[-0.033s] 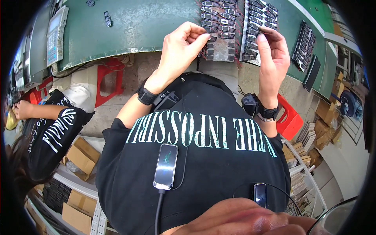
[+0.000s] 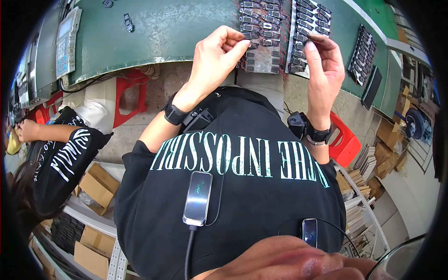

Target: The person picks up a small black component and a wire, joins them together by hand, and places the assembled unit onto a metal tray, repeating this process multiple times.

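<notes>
My left hand (image 2: 215, 57) is closed in a pinch at the left edge of a metal tray (image 2: 262, 62). Its thumb and forefinger grip a small black part (image 2: 253, 45) like those lying there in rows, with thin red wires along the tray's sides. Over a second, pale tray (image 2: 292, 29) to the right, my right hand (image 2: 326, 67) also pinches, thumb against forefinger. Whatever lies between those fingertips is too small and dark to make out. Several black parts (image 2: 305, 17) with grey rectangular faces fill this second tray in rows.
The green worktable (image 2: 177, 32) carries two loose black parts, one of them (image 2: 128, 22) at left. A grey keypad device (image 2: 68, 43) stands at its left end. Farther right lie another filled tray (image 2: 362, 53) and a black slab (image 2: 372, 87). A co-worker's arm (image 2: 51, 132) is at left.
My right hand has shifted very slightly left, its thumb tip a little lower. My left hand stays where it was.
</notes>
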Action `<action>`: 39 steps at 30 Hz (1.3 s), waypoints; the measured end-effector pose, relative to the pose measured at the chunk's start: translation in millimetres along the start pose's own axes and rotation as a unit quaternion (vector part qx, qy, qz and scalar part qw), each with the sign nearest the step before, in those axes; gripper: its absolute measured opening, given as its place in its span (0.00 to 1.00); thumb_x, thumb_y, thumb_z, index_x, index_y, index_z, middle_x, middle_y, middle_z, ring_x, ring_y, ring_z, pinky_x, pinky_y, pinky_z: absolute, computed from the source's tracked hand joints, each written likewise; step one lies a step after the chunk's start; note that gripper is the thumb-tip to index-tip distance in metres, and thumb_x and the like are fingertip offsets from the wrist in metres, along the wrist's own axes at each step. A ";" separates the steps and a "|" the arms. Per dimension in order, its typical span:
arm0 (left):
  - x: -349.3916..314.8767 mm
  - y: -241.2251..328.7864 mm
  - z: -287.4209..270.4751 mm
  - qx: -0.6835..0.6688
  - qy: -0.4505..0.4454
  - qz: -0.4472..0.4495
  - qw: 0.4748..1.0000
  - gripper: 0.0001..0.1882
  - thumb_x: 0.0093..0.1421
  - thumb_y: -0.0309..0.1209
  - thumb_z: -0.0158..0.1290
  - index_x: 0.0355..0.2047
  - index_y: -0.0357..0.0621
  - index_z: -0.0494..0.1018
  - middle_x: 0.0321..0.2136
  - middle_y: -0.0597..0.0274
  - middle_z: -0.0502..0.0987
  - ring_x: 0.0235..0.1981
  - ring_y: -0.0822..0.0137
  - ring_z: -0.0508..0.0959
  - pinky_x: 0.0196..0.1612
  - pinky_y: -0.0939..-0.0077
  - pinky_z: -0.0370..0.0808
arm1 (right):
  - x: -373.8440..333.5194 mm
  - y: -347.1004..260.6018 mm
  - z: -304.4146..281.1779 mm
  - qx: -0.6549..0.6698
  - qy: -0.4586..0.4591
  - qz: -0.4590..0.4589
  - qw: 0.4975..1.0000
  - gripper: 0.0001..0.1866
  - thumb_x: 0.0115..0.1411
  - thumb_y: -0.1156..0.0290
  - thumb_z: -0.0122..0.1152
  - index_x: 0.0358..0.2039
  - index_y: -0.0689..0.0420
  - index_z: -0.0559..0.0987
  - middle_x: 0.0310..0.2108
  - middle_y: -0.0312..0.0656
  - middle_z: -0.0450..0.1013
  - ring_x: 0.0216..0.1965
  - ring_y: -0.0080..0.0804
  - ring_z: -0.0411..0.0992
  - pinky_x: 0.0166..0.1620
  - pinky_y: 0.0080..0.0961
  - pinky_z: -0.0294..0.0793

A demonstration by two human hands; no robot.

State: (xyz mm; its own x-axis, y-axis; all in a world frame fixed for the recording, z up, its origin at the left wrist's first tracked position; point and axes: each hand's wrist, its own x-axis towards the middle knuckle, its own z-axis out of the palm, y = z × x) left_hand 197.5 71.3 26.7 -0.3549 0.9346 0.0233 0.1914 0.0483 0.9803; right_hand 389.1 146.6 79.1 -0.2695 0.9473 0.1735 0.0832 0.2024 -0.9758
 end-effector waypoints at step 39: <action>21.3 -13.5 -117.9 0.464 0.191 0.101 0.859 0.08 0.55 0.25 0.53 0.36 0.44 0.78 0.27 0.54 0.79 0.30 0.52 0.80 0.35 0.62 0.76 | -6.7 -18.9 28.7 0.018 -0.134 0.063 0.989 0.09 0.60 0.79 0.61 0.42 0.61 0.77 0.37 0.32 0.73 0.37 0.16 0.70 0.41 0.14 0.68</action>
State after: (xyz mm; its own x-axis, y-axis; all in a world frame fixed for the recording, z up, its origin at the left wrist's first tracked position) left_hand 79.6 49.0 37.1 -0.4687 0.7818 0.4112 0.8690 0.3245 0.3735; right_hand 361.8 129.2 92.5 -0.5045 0.8633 0.0135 0.0990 0.0733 -0.9924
